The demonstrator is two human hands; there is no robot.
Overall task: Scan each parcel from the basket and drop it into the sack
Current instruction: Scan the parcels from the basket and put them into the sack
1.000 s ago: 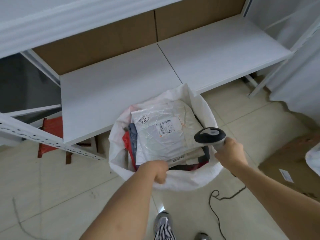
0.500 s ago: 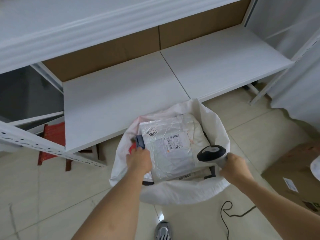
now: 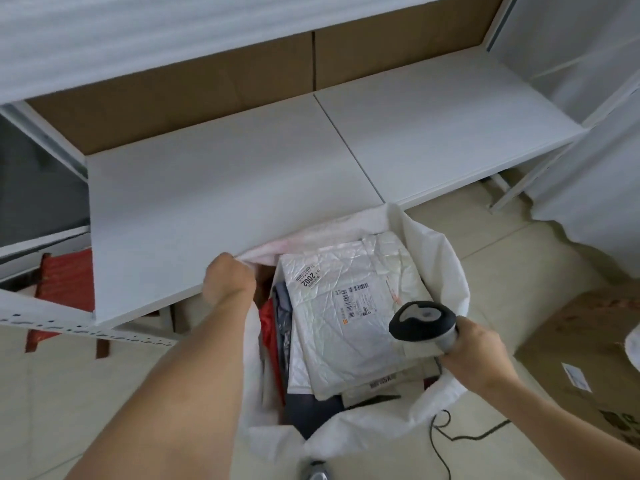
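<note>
A white sack (image 3: 446, 258) stands open on the floor below me, holding several parcels. Topmost lies a white crinkled parcel (image 3: 349, 327) with a barcode label and a "2002" sticker; red and grey parcels show under its left side. My left hand (image 3: 228, 282) grips the sack's far left rim and holds it up. My right hand (image 3: 474, 355) grips a black and grey barcode scanner (image 3: 420, 320) over the sack's right side, its cable trailing to the floor. No basket is in view.
A white shelf (image 3: 225, 188) juts out right behind the sack, with another shelf above it. A red stool (image 3: 62, 292) stands under the shelf at left. A cardboard box (image 3: 581, 362) sits on the floor at right. My shoe shows at the bottom edge.
My left hand moved from the sack's near rim, across the parcels, to the far left rim and lifted it. The view moved closer to the sack. The scanner stayed over the sack's right side.
</note>
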